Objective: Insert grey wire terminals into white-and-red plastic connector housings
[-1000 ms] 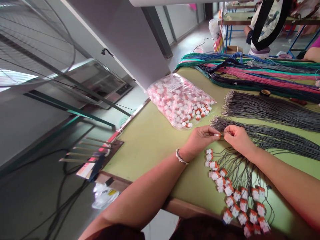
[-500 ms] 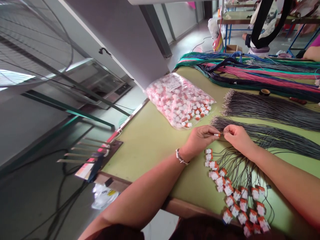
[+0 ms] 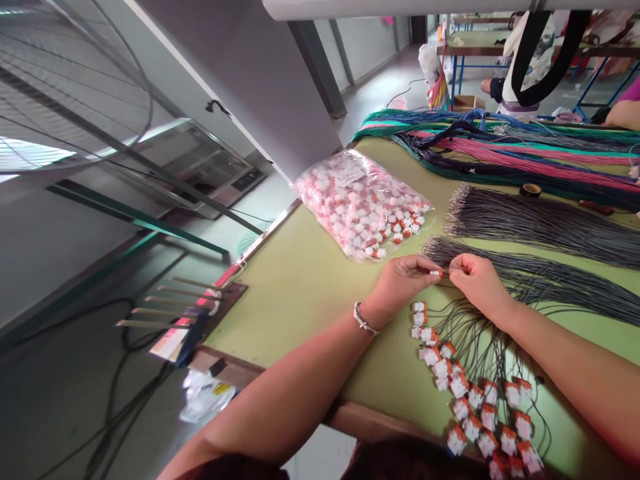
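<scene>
Between thumb and fingers, my left hand [image 3: 407,280] pinches a small white and orange connector [image 3: 437,273]. Just to its right, my right hand [image 3: 475,277] is closed in a pinch on a thin dark wire at the connector's orange end. Below the hands lie several white and orange connectors [image 3: 459,385] with dark wires attached. A bundle of dark wires [image 3: 560,272] with bare metal tips runs behind my right hand. Beyond my left hand rests a clear bag of connectors [image 3: 357,200].
A second dark wire bundle [image 3: 545,223], a tape roll [image 3: 530,190] and coloured cables [image 3: 500,150] lie toward the back of the green table [image 3: 300,287]. A metal pronged rack [image 3: 220,307] sits at the left edge. Another person is partly visible at the far right.
The whole view has shifted slightly. Both hands keep nearly the same pose, with the connector and wire still between them.
</scene>
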Available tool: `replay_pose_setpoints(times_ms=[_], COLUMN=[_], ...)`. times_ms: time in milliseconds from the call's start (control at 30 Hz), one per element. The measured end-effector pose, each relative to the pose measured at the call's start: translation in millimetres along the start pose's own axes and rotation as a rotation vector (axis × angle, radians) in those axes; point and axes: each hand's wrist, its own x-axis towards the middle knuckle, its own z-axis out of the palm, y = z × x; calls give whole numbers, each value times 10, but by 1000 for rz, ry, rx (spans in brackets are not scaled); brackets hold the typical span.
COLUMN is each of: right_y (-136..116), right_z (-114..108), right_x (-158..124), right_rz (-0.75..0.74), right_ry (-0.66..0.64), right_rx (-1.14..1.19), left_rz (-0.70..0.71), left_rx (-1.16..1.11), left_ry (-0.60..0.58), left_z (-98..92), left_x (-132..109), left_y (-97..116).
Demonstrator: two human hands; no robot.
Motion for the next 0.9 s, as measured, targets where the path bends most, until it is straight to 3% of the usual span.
replay_pose_setpoints(times_ms=[133, 467, 667, 900], right_y=[3, 40, 44, 84], right_z=[10, 21, 6, 27], right_x=[-15, -37, -17, -34], right_rz=[-29, -75, -52, -110], right_ry=[-8, -20, -46, -50], right_rx=[-44, -82, -34, -135], left_rz=[129, -54, -83, -83], left_rx=[196, 63, -8, 21], left_ry=[-18, -31, -64, -67], left_z=[12, 19, -16, -7], left_x=[-5, -7, -1, -13], left_y=[7, -34, -5, 3])
